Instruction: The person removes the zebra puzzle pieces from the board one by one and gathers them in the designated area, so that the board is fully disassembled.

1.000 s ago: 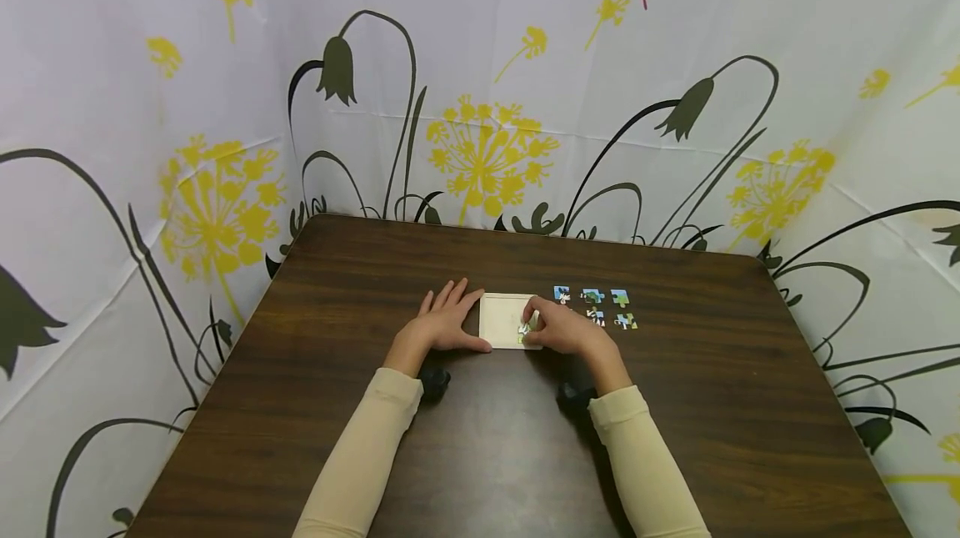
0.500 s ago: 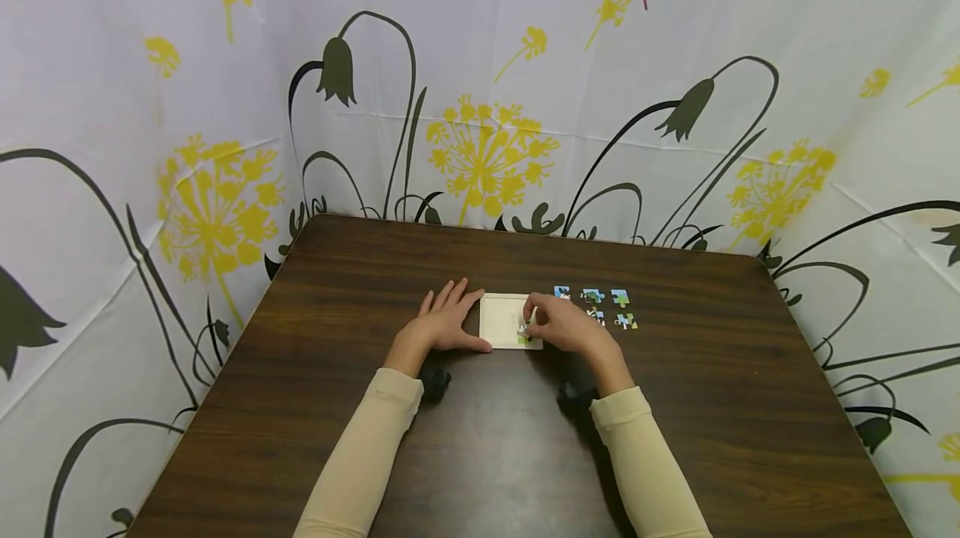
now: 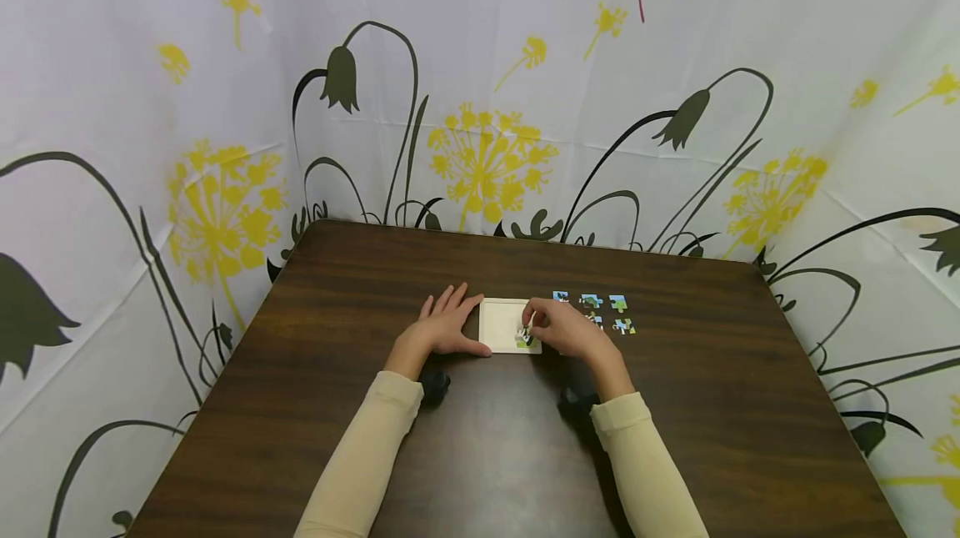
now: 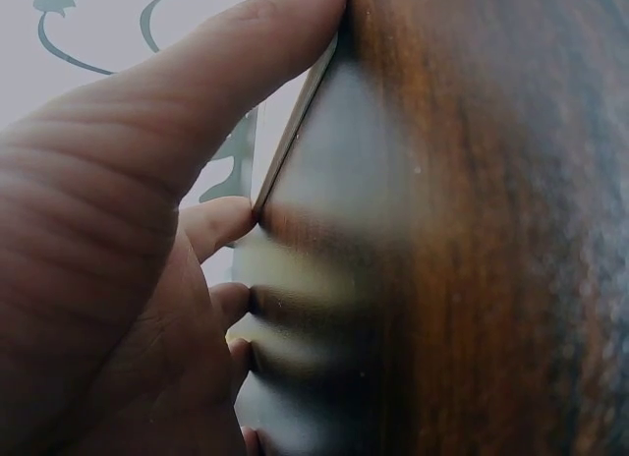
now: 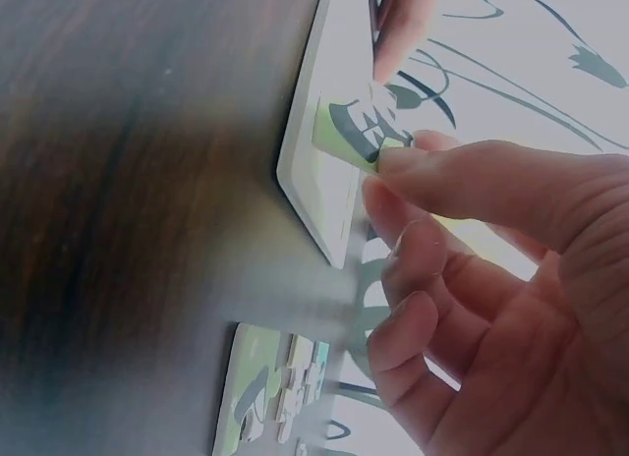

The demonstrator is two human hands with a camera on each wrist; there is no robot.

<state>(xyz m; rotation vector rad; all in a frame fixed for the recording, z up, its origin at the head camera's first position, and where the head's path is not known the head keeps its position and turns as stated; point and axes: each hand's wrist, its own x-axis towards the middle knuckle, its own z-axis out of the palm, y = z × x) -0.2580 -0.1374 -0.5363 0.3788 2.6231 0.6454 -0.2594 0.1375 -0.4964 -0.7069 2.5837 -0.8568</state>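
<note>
A pale shallow puzzle tray (image 3: pixel 497 323) lies on the dark wooden table. My left hand (image 3: pixel 441 331) rests spread at its left side, thumb and index fingertip touching the tray's near and far left corners. Over the tray's near right part, my right hand (image 3: pixel 568 329) pinches a jigsaw piece (image 5: pixel 356 127) between thumb and index finger. The piece is green, white and black, and appears tilted over the tray floor in the right wrist view. Whether its lower edge touches the tray, I cannot tell. The right fingers partly hide the piece and the tray's right edge.
Several loose jigsaw pieces lie in two rows right of the tray, including a blue-green piece (image 3: pixel 617 303) and a green-and-white piece (image 3: pixel 624 326). My right hand covers part of the nearest ones. A flower-printed curtain (image 3: pixel 480 87) hangs behind the table (image 3: pixel 360 271).
My right fingers have shifted slightly, and the pinched piece has turned a little over the same tray corner. The left hand stays in place. The head view has tilted slightly upward.
</note>
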